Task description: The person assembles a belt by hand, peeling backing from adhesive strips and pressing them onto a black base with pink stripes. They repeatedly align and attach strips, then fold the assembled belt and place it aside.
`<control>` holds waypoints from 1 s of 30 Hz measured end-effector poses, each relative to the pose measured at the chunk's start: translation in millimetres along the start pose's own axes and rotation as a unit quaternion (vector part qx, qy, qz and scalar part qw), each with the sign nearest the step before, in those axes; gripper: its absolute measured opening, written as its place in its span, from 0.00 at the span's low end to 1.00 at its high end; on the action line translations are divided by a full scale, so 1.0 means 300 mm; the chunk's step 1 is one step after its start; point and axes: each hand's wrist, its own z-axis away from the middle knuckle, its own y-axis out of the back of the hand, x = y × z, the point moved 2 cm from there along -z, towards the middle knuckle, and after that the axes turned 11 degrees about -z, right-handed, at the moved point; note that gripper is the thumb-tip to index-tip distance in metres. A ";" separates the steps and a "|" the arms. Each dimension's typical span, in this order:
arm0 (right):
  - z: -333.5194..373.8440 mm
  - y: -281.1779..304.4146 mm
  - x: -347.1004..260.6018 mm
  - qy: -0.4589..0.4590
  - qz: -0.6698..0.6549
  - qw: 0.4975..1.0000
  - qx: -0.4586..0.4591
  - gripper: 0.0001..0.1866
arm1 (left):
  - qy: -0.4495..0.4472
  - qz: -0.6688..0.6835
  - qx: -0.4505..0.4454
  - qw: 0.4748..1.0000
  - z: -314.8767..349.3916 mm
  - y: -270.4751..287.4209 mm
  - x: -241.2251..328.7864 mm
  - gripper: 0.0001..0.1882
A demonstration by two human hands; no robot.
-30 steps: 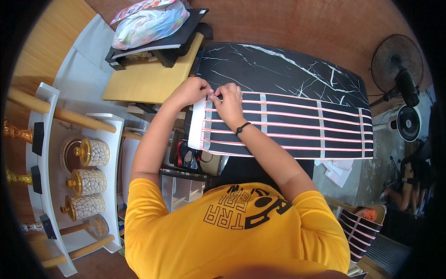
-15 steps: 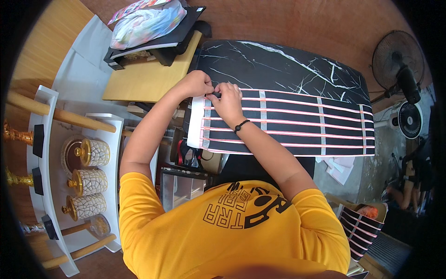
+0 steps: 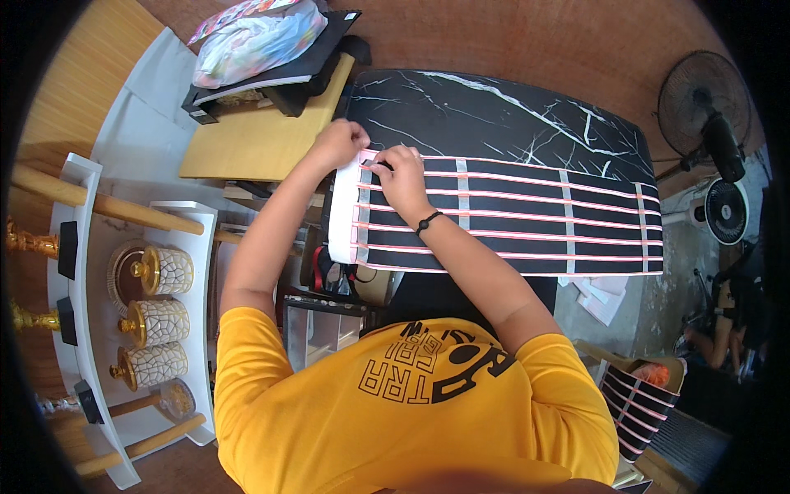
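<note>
On a black marble-patterned table (image 3: 485, 111) lies a long black panel (image 3: 514, 207) with several pink-and-white strips (image 3: 510, 216) running along it. Bands of grey translucent tape (image 3: 568, 206) cross the strips. A white band (image 3: 341, 218) covers the panel's left end. My left hand (image 3: 342, 142) is at the panel's far left corner, fingertips pinched together; what they hold is too small to make out. Just right of it, my right hand (image 3: 403, 179) rests over the strips near the left tape band, thumb and fingers closed on a small black piece (image 3: 381, 165).
A wooden stand (image 3: 255, 144) with a black tray and a plastic bag (image 3: 262, 45) adjoins the table's left. White shelves hold gold-lidded jars (image 3: 164, 321). Two fans (image 3: 724, 212) stand at the right. A striped box (image 3: 634, 407) and another person (image 3: 724, 329) are lower right.
My left hand has moved slightly left and away from my right hand, uncovering the panel's far left corner. My right hand has shifted a little left, still on the strips.
</note>
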 end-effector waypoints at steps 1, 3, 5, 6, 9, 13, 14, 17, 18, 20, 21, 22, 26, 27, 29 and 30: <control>-0.005 0.002 0.006 0.003 -0.018 1.000 0.014 0.07 | -0.018 -0.012 0.091 0.996 0.026 0.021 0.017 0.09; -0.010 0.003 0.018 -0.027 -0.051 0.998 0.011 0.07 | -0.044 0.023 0.184 0.982 0.090 0.058 0.047 0.07; -0.011 0.005 0.023 -0.037 -0.059 0.998 0.012 0.07 | -0.070 -0.026 0.211 0.975 0.160 0.067 0.076 0.07; -0.009 0.005 0.023 -0.038 -0.060 0.997 0.009 0.07 | -0.110 -0.051 0.258 0.958 0.196 0.067 0.091 0.06; -0.001 0.000 0.026 -0.040 -0.056 0.998 0.003 0.07 | 0.017 -0.003 0.255 0.967 0.242 0.025 0.094 0.19; 0.002 -0.008 0.048 -0.005 -0.046 0.999 -0.009 0.07 | 0.154 0.105 0.155 0.970 0.252 -0.046 0.071 0.24; 0.002 -0.007 0.053 0.018 -0.038 0.999 -0.005 0.06 | 0.155 0.082 0.167 0.970 0.256 -0.063 0.073 0.22; -0.003 -0.007 0.084 -0.109 -0.193 0.972 0.076 0.05 | 0.158 -0.023 0.163 0.974 0.268 -0.123 0.074 0.18; -0.005 0.000 0.084 -0.095 -0.202 0.971 0.088 0.05 | 0.155 -0.047 0.149 0.976 0.271 -0.144 0.073 0.18; 0.000 0.013 0.090 -0.149 -0.254 0.950 0.100 0.05 | 0.091 -0.095 0.215 0.968 0.280 -0.165 0.069 0.20; 0.005 0.020 0.083 -0.124 -0.235 0.959 0.095 0.04 | 0.076 -0.102 0.227 0.965 0.287 -0.176 0.064 0.21; 0.010 0.027 0.082 -0.131 -0.230 0.958 0.107 0.04 | 0.062 -0.110 0.240 0.963 0.296 -0.182 0.060 0.21; 0.005 0.043 0.082 -0.095 -0.207 0.957 0.179 0.03 | 0.027 -0.108 0.272 0.956 0.304 -0.187 0.055 0.21; 0.001 0.036 0.085 -0.110 -0.245 0.950 0.161 0.04 | 0.033 -0.102 0.259 0.960 0.302 -0.186 0.056 0.21; -0.004 0.025 0.083 -0.118 -0.282 0.942 0.136 0.05 | 0.025 -0.074 0.261 0.962 0.297 -0.171 0.055 0.18; -0.004 0.019 0.077 -0.112 -0.281 0.945 0.128 0.05 | 0.010 -0.052 0.275 0.960 0.298 -0.155 0.051 0.16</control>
